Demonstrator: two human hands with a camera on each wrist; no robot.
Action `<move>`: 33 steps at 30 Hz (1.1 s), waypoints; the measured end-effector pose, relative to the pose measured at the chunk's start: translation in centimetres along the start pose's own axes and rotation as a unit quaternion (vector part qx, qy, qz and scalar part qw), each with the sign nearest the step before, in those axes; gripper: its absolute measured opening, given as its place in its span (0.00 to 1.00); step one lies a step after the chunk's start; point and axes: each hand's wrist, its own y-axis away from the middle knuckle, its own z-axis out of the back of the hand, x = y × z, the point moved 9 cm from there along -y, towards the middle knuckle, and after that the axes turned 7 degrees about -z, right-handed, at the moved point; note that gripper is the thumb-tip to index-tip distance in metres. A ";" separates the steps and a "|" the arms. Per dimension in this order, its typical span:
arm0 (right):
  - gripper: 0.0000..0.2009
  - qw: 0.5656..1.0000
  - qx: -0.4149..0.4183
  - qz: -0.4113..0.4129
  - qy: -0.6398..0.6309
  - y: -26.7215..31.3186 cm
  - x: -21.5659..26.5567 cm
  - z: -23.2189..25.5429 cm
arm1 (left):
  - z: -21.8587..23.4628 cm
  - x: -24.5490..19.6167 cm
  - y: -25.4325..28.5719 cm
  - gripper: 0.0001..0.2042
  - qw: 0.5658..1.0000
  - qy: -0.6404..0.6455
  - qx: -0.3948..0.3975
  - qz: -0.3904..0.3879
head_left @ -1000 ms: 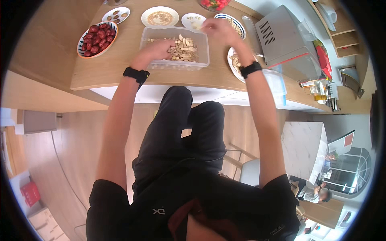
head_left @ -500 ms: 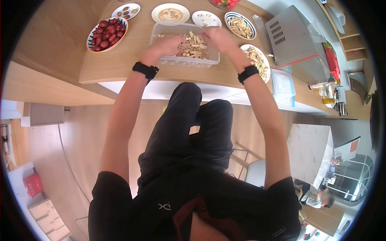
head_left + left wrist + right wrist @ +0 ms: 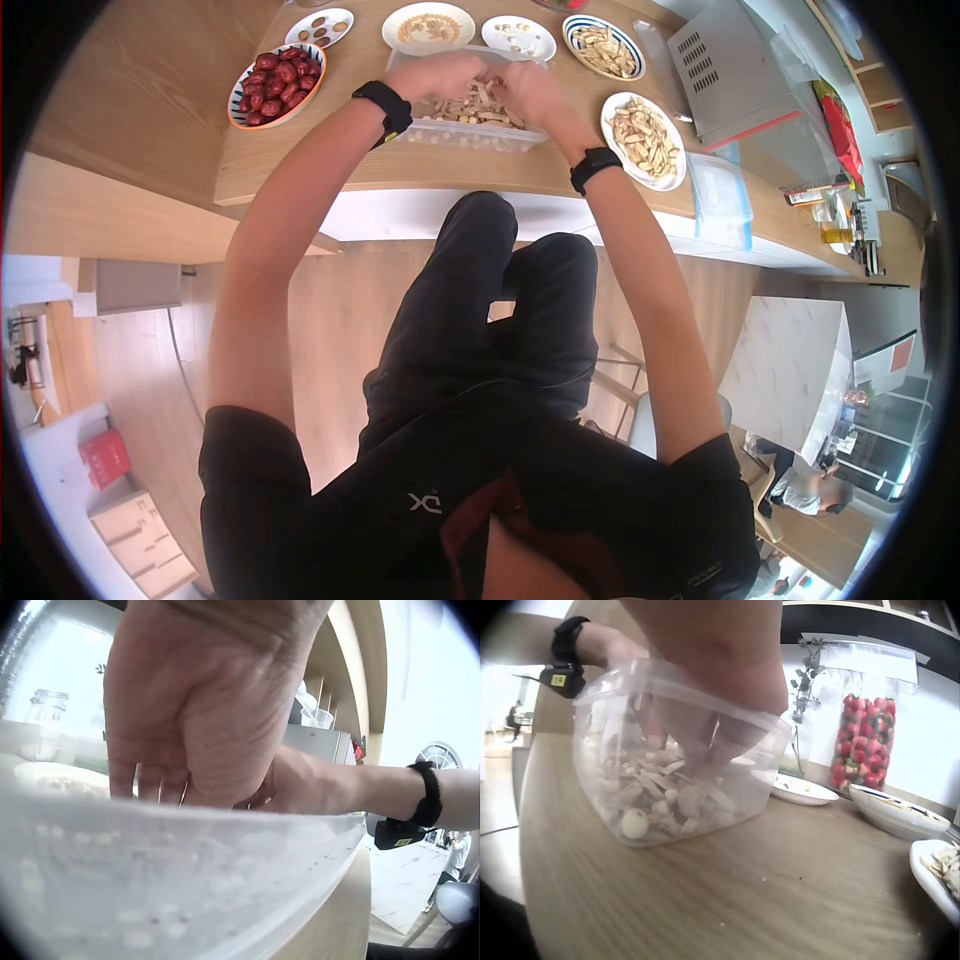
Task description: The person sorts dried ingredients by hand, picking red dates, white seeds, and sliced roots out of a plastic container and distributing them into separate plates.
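Note:
A clear plastic box [image 3: 505,137] stands on the counter, holding pale slices [image 3: 470,103] and some small round pieces. My left hand [image 3: 445,75] reaches over its left side, fingers pointing down inside. In the left wrist view these fingers [image 3: 150,774] look straight with small gaps; the rim hides their tips. My right hand [image 3: 530,92] comes over the right side, close beside the left one. In the right wrist view it dips its fingertips [image 3: 705,761] among the slices behind the cloudy wall; I cannot tell whether they pinch a piece.
A bowl of red dates [image 3: 275,88] stands left. Behind the box are a plate of brown crumbs [image 3: 428,25], a plate with small pale pieces [image 3: 518,38] and a plate of round pieces [image 3: 320,28]. Right are two dishes of slices [image 3: 603,50] [image 3: 643,138] and a microwave [image 3: 735,70].
My right hand has come from above the small plate behind the box down into the box. The left hand has shifted toward the box's far side, closer to the right hand.

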 end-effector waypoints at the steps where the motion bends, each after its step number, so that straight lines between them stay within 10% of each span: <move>1: 0.11 1.000 -0.001 -0.001 -0.002 0.2 0.1 0.2 | -0.3 0.3 -0.1 0.12 1.000 0.021 0.015 0.005; 10: 0.10 0.977 0.032 0.011 -0.212 1.2 0.6 2.4 | 0.8 2.2 1.9 0.10 0.981 0.182 -0.045 0.049; 15: 0.10 0.885 0.059 -0.002 -0.462 0.8 -0.5 2.0 | 0.8 0.5 3.1 0.12 0.927 0.360 -0.031 0.101; 33: 0.10 0.921 -0.072 0.001 -0.382 1.6 -0.6 2.7 | -1.1 1.6 4.3 0.11 0.869 0.450 -0.154 0.139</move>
